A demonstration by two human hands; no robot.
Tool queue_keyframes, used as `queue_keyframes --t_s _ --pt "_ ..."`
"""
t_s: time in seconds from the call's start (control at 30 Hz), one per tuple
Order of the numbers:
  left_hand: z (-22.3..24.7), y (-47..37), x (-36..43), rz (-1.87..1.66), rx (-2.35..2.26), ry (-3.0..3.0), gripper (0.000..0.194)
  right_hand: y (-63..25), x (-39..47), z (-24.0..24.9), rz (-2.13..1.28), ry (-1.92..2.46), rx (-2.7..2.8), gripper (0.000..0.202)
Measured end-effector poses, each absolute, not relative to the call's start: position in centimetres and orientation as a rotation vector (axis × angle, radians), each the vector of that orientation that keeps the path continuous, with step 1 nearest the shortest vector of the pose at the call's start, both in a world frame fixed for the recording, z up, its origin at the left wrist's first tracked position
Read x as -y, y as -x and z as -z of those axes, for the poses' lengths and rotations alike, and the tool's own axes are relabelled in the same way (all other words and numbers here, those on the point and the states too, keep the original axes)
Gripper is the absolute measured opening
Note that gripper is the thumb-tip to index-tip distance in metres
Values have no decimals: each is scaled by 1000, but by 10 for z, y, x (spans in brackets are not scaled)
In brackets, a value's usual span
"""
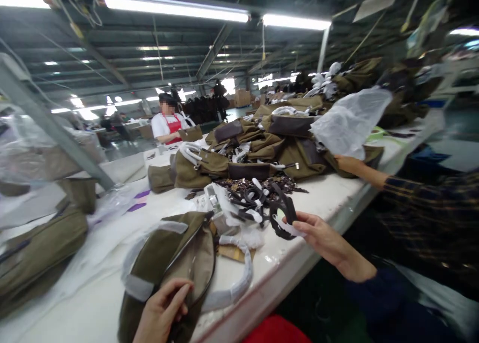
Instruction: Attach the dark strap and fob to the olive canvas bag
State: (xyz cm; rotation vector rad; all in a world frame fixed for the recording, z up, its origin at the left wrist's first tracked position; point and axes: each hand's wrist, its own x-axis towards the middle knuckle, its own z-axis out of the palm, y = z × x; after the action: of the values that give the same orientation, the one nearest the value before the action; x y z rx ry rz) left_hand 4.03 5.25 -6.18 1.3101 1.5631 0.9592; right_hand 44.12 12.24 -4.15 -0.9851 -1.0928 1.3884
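Observation:
An olive-green bag (157, 263) with a grey-beige lining stands unzipped at the near edge of the white table, its handles wrapped in pale film. In front of its opening is my left hand (164, 305), fingers curled and thumb pressed to them; what they pinch, if anything, I cannot make out. Farther right, my right hand (325, 240) grips a coiled black strap (279, 215) with a white wrapping on it, held above the table edge. Between both hands, a pale wrapped handle (232, 293) curves across the tabletop.
Behind the strap lies a pile of dark straps and metal fittings (258, 190). Olive bags (239, 153) are heaped beyond it. At right, a co-worker's hand (352, 166) reaches to a clear plastic bag (348, 123). Another person (168, 121) stands across the table. A metal post (60, 128) rises at left.

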Motion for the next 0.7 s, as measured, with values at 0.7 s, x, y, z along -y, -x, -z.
queue_keyframes --t_s 0.7 --pt "28 -23 -24 -1183 -1528 -1402 26 -215 -96 65 -1930 613 889 31"
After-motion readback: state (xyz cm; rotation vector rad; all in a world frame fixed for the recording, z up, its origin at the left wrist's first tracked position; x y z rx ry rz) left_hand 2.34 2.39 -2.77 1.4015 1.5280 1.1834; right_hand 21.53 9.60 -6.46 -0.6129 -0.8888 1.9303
